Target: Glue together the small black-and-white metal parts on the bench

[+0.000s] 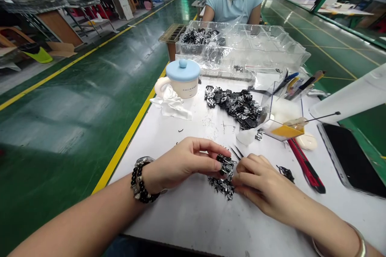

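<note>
Two forearms (90, 213) flank one small pile (222, 188); above it, left hand (181, 162) pinches black-and-silver pieces (226, 166); beside it, right hand (265, 178) pinches one pair of tweezers (237, 152).

This is a factory workshop: a glossy green floor with yellow painted lines (126, 132) left of the hands, and cluttered workbenches with green frames (346, 13) beyond them, people seated there.

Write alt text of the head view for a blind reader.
Left hand holds small black and silver parts over a white table; right hand holds tweezers. Beyond lie a pile of similar parts and a blue-lidded mug.
</note>
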The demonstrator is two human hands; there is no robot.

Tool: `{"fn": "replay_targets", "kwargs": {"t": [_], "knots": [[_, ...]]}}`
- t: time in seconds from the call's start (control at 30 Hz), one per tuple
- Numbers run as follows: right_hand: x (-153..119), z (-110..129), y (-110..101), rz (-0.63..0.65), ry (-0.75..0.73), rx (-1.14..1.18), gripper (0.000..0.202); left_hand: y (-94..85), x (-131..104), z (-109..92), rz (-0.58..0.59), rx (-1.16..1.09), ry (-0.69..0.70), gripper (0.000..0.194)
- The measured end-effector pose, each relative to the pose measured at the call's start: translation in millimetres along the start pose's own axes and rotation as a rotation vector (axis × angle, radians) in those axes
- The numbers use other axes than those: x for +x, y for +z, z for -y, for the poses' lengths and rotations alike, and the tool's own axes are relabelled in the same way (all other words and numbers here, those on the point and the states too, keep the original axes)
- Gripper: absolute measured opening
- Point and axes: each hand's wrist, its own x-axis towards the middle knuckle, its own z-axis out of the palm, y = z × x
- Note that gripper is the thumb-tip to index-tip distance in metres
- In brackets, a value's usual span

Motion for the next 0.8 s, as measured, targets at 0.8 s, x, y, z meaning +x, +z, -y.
{"fn": "replay_targets", "kwargs": {"t": [0.8], "knots": [[-2.1, 2.8, -10.0, -0.255, 0.336, 0.812, 0.018, 11.2, 2.6, 14.6, -0.006, 0.121, -0.007, 0.019]]}}
